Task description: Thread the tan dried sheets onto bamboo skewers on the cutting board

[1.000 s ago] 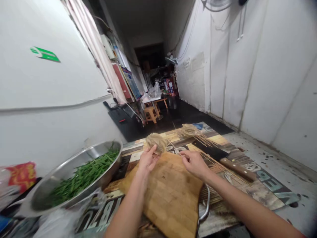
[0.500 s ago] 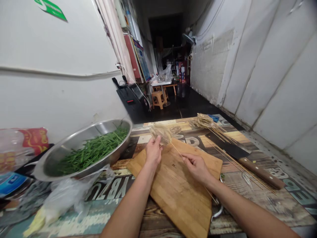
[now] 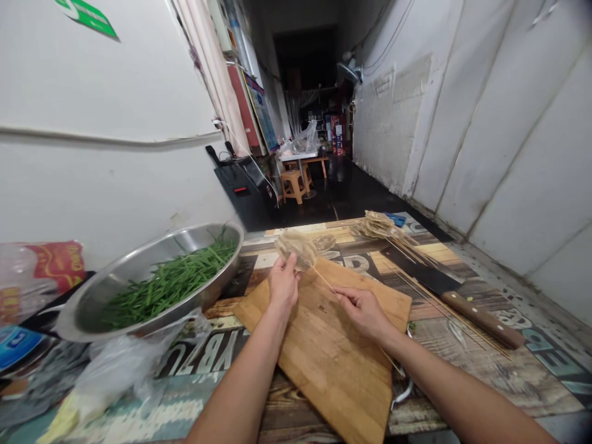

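My left hand (image 3: 283,285) pinches a thin, pale, wrinkled sheet of food (image 3: 298,248) above the far edge of a wooden cutting board (image 3: 335,364). A thin bamboo skewer (image 3: 324,279) runs from that sheet down to my right hand (image 3: 363,310), whose fingers are closed round it. The skewer's lower end shows below my right wrist. Its tip is hidden in the sheet. Another flat, pale piece (image 3: 324,242) lies on the table just beyond. To the right, several skewered pieces (image 3: 377,223) are piled together, their sticks pointing toward me.
A steel bowl (image 3: 76,319) of cut green leaves (image 3: 171,280) stands at the left, with a clear plastic bag (image 3: 123,364) in front. A cleaver (image 3: 483,319) and loose skewers (image 3: 444,314) lie on the right of the patterned table (image 3: 439,376). Stools (image 3: 292,186) stand farther back.
The whole view has shifted slightly. Both hands keep nearly the same hold on the food sheet and the skewer; no other change shows.
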The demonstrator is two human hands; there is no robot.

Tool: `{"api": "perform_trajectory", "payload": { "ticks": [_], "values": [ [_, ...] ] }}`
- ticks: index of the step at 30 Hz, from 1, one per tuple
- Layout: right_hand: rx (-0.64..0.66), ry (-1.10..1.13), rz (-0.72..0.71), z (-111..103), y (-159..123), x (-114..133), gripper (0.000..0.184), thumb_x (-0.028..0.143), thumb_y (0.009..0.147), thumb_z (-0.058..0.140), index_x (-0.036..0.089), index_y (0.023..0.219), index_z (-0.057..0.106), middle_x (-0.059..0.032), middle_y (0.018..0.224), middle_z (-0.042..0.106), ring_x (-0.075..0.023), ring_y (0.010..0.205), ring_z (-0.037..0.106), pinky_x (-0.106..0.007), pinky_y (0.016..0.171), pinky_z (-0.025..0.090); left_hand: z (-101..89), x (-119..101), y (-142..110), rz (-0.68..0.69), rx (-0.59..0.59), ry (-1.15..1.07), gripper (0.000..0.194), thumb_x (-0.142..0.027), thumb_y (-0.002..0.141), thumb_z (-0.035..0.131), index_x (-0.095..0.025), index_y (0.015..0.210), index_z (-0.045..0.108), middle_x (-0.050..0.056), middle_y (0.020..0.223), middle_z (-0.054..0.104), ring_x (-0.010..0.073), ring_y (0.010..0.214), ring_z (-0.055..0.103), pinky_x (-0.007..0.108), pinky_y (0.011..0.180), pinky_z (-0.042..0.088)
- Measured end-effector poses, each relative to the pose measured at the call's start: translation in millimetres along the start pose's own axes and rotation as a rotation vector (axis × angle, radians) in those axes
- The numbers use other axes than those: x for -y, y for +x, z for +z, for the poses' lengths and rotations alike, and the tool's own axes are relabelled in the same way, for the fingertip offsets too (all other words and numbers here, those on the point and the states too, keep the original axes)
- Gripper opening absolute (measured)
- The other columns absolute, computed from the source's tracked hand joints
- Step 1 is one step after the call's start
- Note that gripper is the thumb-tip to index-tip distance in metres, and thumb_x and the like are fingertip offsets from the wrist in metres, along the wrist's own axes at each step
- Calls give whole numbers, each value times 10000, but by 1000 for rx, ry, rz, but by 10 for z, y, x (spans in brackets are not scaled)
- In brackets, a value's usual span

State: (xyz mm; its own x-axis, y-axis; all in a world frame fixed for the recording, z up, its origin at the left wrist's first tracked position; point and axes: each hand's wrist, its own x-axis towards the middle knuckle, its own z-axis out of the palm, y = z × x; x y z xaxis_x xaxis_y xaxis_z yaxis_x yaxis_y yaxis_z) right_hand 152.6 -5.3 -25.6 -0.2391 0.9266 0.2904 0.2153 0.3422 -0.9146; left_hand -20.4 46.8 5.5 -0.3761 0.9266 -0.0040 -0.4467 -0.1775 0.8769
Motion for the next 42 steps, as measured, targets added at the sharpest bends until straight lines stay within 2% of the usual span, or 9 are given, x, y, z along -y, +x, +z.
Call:
{"api": "perform_trajectory", "payload": {
  "ticks": [8, 14, 19, 27, 36, 42],
  "values": [
    [-9, -18, -10, 7, -16, 9, 332, 244, 809, 450, 188, 1013, 707, -51, 1007, 697, -219, 911, 661, -353, 812, 534, -8, 52, 2, 50, 29, 75, 474, -347, 509, 808, -159, 900, 618, 41, 899, 666, 124, 755, 610, 206, 615, 436],
    [-1, -25, -19, 3, -23, 13, 334, 220, 803, 446, 196, 1010, 707, -41, 976, 706, -212, 857, 672, -340, 763, 544, -16, 69, 11, 99, 39, 97, 469, -354, 536, 790, -157, 918, 602, 51, 898, 671, 139, 726, 615, 243, 641, 460],
    [-27, -44, 6, 30, -25, -18, 327, 217, 807, 453, 176, 1014, 703, -64, 1023, 691, -212, 943, 653, -347, 856, 514, -52, 143, 39, 231, 50, 164, 411, -337, 628, 738, -140, 962, 604, 78, 946, 680, 160, 826, 633, 296, 818, 459],
    [-24, -85, 21, 48, -33, -6, 336, 230, 815, 442, 159, 1022, 697, -74, 1043, 683, -216, 957, 647, -351, 866, 503, -40, 194, -27, 415, 92, 310, 345, -323, 732, 655, -133, 1019, 618, 91, 1013, 675, 179, 923, 625, 295, 873, 449],
    [-37, -53, 17, 55, -36, -55, 343, 254, 819, 438, 151, 1023, 694, -82, 1028, 689, -224, 927, 654, -364, 847, 504, -30, 183, -82, 417, 92, 394, 296, -324, 745, 636, -128, 965, 610, 81, 955, 674, 171, 876, 620, 289, 841, 453],
    [-41, 18, 18, 89, -31, -67, 342, 266, 815, 436, 146, 1001, 697, -89, 1012, 696, -228, 905, 654, -371, 829, 499, -18, 223, -78, 338, 47, 358, 332, -361, 720, 659, -122, 942, 599, 75, 908, 672, 160, 801, 615, 282, 774, 463]
  ]
}}
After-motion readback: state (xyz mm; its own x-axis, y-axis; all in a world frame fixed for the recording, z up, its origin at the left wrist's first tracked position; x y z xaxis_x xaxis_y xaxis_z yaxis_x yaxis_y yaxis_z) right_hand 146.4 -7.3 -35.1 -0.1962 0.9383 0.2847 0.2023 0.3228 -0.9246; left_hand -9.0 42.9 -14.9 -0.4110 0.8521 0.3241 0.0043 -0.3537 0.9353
